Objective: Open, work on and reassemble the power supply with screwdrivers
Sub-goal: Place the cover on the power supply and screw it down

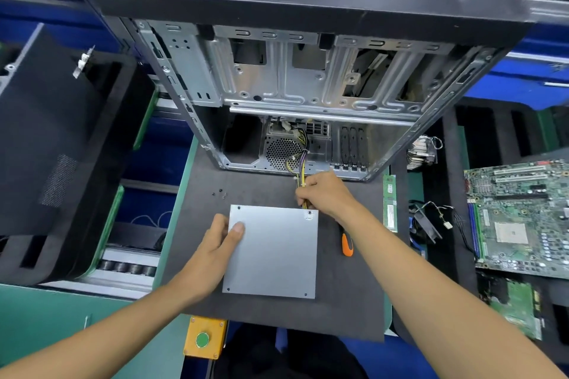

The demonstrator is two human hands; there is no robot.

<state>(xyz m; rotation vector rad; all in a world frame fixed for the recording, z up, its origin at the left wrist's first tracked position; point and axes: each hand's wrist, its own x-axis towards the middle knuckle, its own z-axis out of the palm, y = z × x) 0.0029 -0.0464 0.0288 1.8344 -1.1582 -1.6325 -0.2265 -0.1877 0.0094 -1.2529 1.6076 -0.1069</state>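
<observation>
The grey metal power supply lies flat on the black mat in front of me. My left hand holds its left edge, thumb on the top face. At the box's far right corner my right hand grips the bundle of yellow and black cables, which runs from the power supply back into the open computer case. An orange-and-black screwdriver lies on the mat right of the box, partly hidden under my right forearm.
Three small screws lie on the mat left of the cables. A RAM stick, a small fan and a motherboard sit to the right. A black side panel stands at the left. A yellow button box is at the near edge.
</observation>
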